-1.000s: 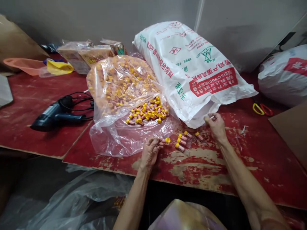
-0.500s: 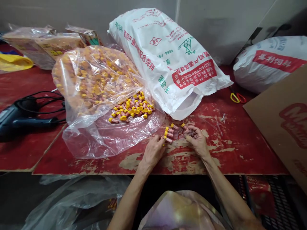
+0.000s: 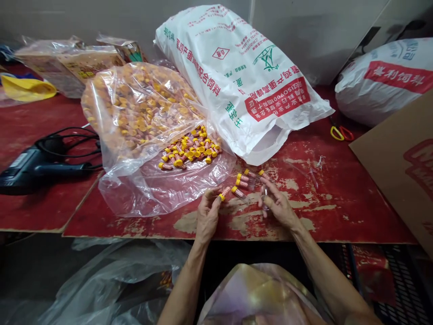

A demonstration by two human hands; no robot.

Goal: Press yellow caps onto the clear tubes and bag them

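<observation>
Between the thumb and fingers of my left hand [image 3: 208, 214] is a small tube with a yellow cap [image 3: 226, 192] and pink-patterned contents, tilted up to the right. My right hand [image 3: 279, 205] is closed on a small clear plastic piece [image 3: 265, 199], perhaps a sleeve or tube; its exact kind is unclear. Several more yellow-capped tubes [image 3: 242, 183] lie on the red table [image 3: 341, 203] between the hands, some apparently in clear plastic. One of them sits by my right fingertips. Behind my left hand, a loose heap of capped tubes [image 3: 191, 151] rests on the mouth of a big clear bag [image 3: 135, 194].
The clear bag is full of yellow-capped pieces. A white printed sack [image 3: 233, 67] leans behind it, with another sack [image 3: 382, 85] at the right. Scissors [image 3: 341, 133] lie near a cardboard box [image 3: 395, 158]. A dark heat gun [image 3: 43, 164] with its cord lies left. Packaged goods [image 3: 84, 63] stand behind.
My left hand has lifted a capped tube off the row and drawn it slightly left. The clear piece now shows in my right hand. The view has shifted a little.
</observation>
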